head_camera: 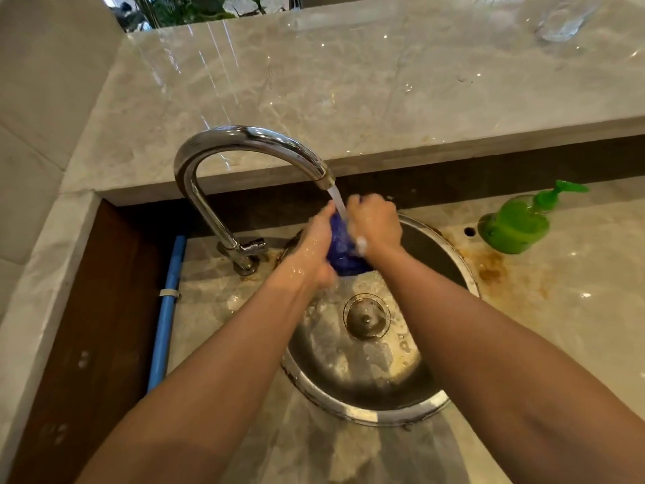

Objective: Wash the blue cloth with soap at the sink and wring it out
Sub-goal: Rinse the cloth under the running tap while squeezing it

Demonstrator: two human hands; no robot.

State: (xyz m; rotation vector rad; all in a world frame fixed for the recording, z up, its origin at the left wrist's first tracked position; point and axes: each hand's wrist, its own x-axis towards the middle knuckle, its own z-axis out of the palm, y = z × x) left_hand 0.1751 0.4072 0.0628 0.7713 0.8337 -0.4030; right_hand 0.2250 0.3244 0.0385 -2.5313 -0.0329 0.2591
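Both hands, left hand (314, 249) and right hand (375, 225), grip the bunched blue cloth (343, 253) between them under the tap's (244, 141) stream, fingers curled around it.

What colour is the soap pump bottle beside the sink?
Green, pump and body alike; the soap pump bottle shows clearly in the head view.

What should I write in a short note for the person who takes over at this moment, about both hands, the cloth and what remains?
Left hand: grips the cloth from its left side.
Right hand: grips it from the right, with a little foam near the wrist.
Cloth: bunched between both hands, under water running from the tap, above the sink.
Soap bottle: on the counter, right of the sink, no hand on it.
Done: cloth wet and, judging by the foam, soaped.
Left: probably rinse, wring out, close the tap.
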